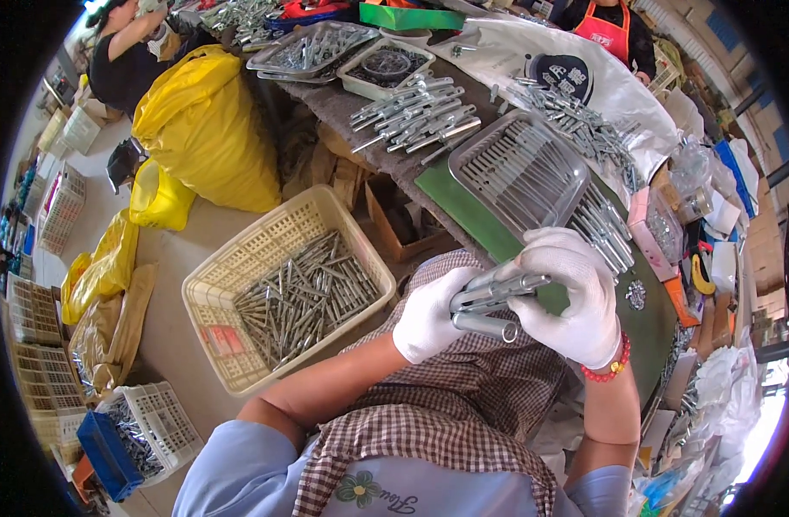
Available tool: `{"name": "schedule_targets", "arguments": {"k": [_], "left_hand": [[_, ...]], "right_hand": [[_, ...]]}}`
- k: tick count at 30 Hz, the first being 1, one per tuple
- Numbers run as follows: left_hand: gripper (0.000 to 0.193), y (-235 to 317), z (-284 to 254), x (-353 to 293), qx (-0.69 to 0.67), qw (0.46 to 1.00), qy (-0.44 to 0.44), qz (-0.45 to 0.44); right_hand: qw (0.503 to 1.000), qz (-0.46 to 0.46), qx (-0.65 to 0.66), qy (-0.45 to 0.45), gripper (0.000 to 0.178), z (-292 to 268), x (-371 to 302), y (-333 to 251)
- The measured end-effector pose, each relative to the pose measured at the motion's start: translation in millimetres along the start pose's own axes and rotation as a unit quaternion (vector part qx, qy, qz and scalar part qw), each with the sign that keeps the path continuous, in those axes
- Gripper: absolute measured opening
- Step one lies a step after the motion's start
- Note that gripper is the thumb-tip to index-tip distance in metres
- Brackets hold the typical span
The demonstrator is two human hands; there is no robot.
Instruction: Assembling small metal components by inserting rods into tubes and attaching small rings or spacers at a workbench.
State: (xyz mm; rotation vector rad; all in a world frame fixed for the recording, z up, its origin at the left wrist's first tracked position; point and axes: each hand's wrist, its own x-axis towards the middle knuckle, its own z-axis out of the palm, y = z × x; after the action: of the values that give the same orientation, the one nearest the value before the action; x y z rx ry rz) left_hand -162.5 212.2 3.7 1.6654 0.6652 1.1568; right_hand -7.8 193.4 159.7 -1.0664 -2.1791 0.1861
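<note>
My left hand (433, 319), in a white glove, is closed around a bundle of shiny steel anchor bolts (487, 326), whose tubular ends point right. My right hand (575, 297), also gloved, curls over the right end of the same bundle, thumb below and fingers above. Just beyond it, a metal tray (463, 172) holds thin rods laid side by side. More bolts (603, 228) lie in a row along the tray's right side, near my right fingers.
A cream plastic basket (207, 332) of loose metal pins stands left of my lap. Behind it is a full yellow sack (209, 125). On the bench are a stack of bolts (416, 116), a pile of bolts (575, 121) and a pink box (653, 224). Two people are across the bench.
</note>
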Motion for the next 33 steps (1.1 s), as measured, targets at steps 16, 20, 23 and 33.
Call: {"name": "schedule_targets", "arguments": {"k": [16, 20, 23, 33], "left_hand": [[0.050, -22.3, -5.6, -1.2, -0.053, 0.996, -0.030, -0.063], [0.045, -12.5, -10.2, 6.9, 0.000, 0.997, -0.046, -0.067], [0.046, -40.7, -10.6, -3.5, -0.205, 0.960, 0.004, -0.188], [0.045, -7.4, -9.2, 3.3, -0.158, 0.978, 0.041, -0.130]], "right_hand": [[0.960, 0.232, -0.157, 0.021, 0.021, -1.3, 36.4, 143.3], [0.905, 0.276, -0.318, -0.064, 0.030, 8.7, 37.6, 219.2], [0.896, 0.294, -0.326, -0.072, 0.027, 26.0, 50.7, 217.5], [0.897, 0.279, -0.328, -0.097, 0.027, 23.9, 52.5, 215.9]]}}
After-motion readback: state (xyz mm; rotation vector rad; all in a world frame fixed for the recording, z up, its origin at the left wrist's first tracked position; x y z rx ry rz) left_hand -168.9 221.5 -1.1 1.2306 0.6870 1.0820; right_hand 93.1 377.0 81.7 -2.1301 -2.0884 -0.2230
